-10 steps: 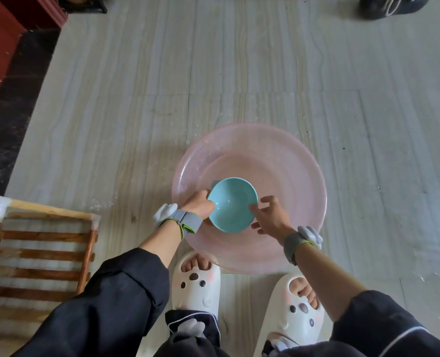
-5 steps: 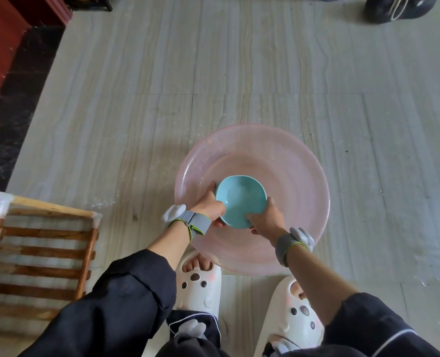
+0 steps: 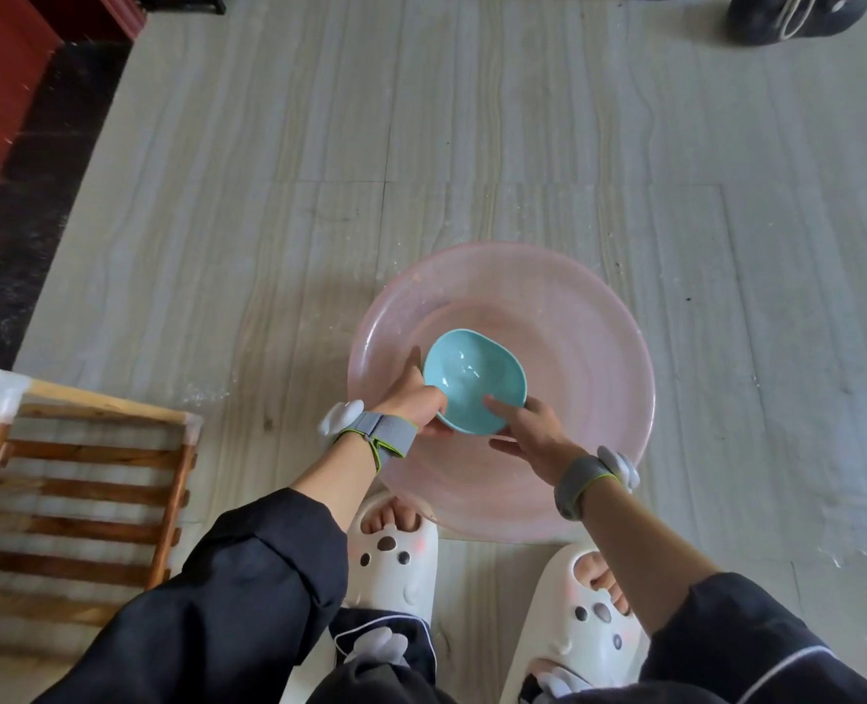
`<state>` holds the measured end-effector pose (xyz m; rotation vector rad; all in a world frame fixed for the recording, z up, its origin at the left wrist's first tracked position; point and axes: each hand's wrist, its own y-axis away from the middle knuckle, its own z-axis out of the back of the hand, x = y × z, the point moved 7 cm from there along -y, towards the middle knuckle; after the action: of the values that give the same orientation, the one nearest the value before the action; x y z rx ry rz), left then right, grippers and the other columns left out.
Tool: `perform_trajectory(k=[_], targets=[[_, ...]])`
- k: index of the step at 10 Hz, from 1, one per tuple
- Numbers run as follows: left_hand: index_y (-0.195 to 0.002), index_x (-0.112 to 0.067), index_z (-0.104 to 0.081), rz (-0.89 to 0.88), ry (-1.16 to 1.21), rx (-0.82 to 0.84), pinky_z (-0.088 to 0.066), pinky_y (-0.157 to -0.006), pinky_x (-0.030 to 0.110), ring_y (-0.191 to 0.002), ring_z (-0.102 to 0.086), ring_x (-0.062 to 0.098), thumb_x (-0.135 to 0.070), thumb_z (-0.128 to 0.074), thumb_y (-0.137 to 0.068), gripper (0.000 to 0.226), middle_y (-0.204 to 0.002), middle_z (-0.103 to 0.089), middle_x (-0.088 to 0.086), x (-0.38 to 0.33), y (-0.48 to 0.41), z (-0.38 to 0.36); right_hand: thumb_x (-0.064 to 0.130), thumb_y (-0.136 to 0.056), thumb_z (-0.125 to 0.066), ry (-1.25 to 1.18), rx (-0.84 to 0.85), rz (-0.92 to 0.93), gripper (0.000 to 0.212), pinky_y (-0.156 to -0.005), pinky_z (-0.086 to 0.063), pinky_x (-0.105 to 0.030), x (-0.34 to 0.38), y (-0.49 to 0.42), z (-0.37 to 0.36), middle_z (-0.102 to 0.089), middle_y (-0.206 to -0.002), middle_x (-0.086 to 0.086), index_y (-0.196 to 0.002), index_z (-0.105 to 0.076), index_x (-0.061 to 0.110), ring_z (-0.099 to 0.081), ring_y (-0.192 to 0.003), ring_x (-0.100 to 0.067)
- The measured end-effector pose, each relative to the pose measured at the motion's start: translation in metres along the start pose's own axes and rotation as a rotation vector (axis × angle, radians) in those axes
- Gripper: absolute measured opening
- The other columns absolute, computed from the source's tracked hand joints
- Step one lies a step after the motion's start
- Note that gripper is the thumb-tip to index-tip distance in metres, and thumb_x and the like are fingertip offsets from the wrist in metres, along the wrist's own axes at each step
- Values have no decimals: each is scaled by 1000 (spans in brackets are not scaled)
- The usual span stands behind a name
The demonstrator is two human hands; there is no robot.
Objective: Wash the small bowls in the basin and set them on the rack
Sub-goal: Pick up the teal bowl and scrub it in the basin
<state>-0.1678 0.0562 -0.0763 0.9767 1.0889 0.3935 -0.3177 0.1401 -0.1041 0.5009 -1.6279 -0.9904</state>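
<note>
While held over the near-left part of a pink basin (image 3: 599,358), one small turquoise bowl (image 3: 474,381) is recorded, tilted with its glossy inside turned up toward the camera. Only this one bowl is seen.

Left hand (image 3: 413,398): closed on the bowl's left rim, thumb lying inside the rim, the other fingers wrapped beneath and largely hidden. A grey strap with a white tracker is worn at the wrist.

Right hand (image 3: 530,431): placed at the bowl's near-right edge, fingers (image 3: 497,402) loosely spread, one fingertip laid on the inner wall; no closed grasp is seen. A matching grey strap and white tracker are worn at this wrist.

Basin: round, translucent pink, set on a pale grey striped tile floor (image 3: 472,144); whether water is held in it cannot be told.

Rack (image 3: 80,480): wooden, slatted, with white corner caps, set on the floor to the left, well apart from the basin; nothing is seen on its visible slats.

Also noted: dark sleeves pushed up both forearms; white animal-face slippers (image 3: 395,556) just beside the basin's near rim; a dark shoe (image 3: 797,12) at the far right edge; a red and black strip along the left edge; scattered droplets on the floor near the rack and at lower right.
</note>
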Motion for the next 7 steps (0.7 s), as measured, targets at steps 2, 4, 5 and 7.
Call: perform_trajectory(k=[2,4,5,7], targets=[[-136,-38,-38,-80,14,-130,-59,-65,60,-114,-50,38,5,-40,-72,77,-128,-46,5,-1,-2,18,42,-87,-55,286,-373,6,53,-96,-45,-40,12,-11,49,-60,-119,-16,-122,-57,3,-57,-110,-33],[-142,-41,-28,-241,-118,-246,-58,-84,52,-115,-51,34,-3,-41,-70,82,-136,-42,6,-9,-3,19,20,-90,-51,193,-540,-70,57,-102,-39,-36,2,-11,63,-42,-141,-17,-142,-39,-1,-45,-125,-34],[-151,-30,-23,-303,-172,-290,-53,-90,41,-111,-49,31,5,-42,-79,82,-139,-34,10,-19,3,10,21,-95,-52,-176,-448,-86,25,-69,-45,-27,4,-15,45,-62,-97,-10,-112,-62,6,-61,-87,-26],[-153,-28,-20,-324,-337,-307,-39,-88,26,-117,-44,31,9,-45,-83,83,-152,-16,13,-22,9,7,-1,-94,-45,-432,-8,-52,29,-89,-57,-32,49,15,0,-75,-101,-14,-107,-71,-1,-72,-93,-23]])
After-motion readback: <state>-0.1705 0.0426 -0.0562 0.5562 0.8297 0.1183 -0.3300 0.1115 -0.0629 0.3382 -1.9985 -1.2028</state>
